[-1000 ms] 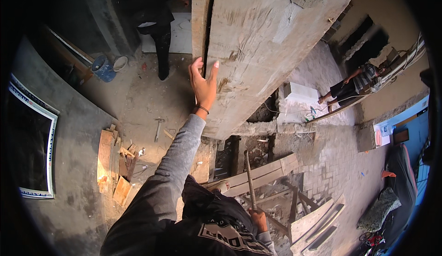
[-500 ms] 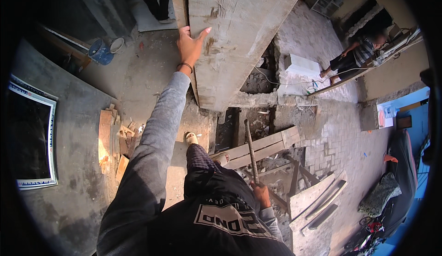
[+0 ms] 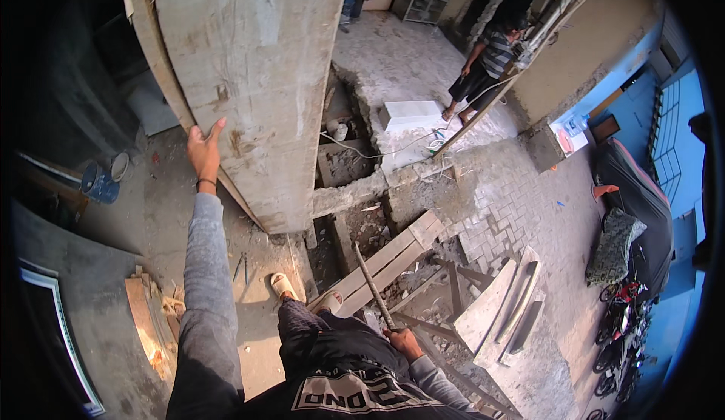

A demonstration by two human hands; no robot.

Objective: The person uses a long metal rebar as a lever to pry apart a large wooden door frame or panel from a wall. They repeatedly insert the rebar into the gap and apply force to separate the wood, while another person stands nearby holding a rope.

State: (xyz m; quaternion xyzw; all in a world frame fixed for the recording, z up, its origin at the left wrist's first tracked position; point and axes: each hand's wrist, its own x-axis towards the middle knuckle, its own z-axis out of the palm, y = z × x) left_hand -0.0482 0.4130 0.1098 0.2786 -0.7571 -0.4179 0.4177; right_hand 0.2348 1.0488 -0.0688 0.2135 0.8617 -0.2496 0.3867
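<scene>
My left arm reaches up to a tall upright column with a worn, grey-beige face. A wooden plank runs along its left edge. My left hand grips that plank edge, thumb lying toward the column's face and the other fingers partly hidden. Low down, close to my body, my right hand is closed round the lower part of a long, thin, brownish bar. The bar slants up and away to the left, over planks that lie across a trench.
An open trench with rubble runs beside the column. Loose boards lie at the right, scrap wood at the left. A person stands beyond a white block. A blue bucket stands far left.
The view has swung to the right, so the column and my left hand sit further left and lower. Both hands keep their holds. The person at the back now stands more upright.
</scene>
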